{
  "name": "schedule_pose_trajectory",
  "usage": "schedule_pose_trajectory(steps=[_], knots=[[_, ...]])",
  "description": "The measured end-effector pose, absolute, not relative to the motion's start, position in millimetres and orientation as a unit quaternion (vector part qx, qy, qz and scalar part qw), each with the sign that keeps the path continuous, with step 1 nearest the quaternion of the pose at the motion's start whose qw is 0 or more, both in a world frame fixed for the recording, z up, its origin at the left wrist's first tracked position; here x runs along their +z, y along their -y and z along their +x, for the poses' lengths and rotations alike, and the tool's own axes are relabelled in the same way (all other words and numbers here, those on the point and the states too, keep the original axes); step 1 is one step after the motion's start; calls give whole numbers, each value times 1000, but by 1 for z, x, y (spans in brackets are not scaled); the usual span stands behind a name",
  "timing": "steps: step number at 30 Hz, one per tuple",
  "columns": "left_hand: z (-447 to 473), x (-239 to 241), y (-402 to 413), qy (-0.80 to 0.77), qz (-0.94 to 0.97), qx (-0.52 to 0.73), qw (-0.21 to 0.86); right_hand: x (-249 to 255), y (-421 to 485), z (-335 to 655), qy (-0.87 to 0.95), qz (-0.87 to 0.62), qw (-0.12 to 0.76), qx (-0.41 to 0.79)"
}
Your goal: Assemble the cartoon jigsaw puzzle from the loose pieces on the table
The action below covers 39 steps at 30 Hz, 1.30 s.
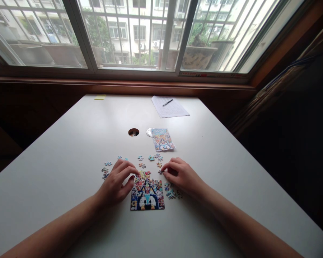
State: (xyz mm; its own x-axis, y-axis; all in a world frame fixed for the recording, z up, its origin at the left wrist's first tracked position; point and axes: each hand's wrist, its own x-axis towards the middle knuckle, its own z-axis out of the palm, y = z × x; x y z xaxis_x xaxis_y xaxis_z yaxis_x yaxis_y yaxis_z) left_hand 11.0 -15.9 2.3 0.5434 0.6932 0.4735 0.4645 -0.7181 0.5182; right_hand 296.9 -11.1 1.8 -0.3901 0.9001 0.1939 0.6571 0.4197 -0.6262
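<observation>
Resting on the white table (70,143), the part-built jigsaw puzzle (147,195) lies between both hands. The left hand (117,184) curls loosely at its upper left edge, fingertips touching the top pieces. The right hand (181,175) pinches a loose puzzle piece (160,171) just beside the top right corner. A reference picture card (163,139) lies beyond.
</observation>
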Motion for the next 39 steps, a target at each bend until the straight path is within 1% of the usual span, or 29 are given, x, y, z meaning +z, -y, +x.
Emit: schedule_pose_trajectory(steps=[11,16,23,28,39], knots=[[11,2,17,-324,877,313,168,2,10,299,796,-478,279,247],[13,2,19,-291,900,292,141,2,10,299,801,-468,281,245],[17,1,26,-235,943,222,82,-2,9,299,817,-457,275,219],[20,4,30,-218,955,189,62,-4,9,298,831,-439,270,212],[23,7,29,-201,960,189,50,-4,10,291,855,-389,276,204]])
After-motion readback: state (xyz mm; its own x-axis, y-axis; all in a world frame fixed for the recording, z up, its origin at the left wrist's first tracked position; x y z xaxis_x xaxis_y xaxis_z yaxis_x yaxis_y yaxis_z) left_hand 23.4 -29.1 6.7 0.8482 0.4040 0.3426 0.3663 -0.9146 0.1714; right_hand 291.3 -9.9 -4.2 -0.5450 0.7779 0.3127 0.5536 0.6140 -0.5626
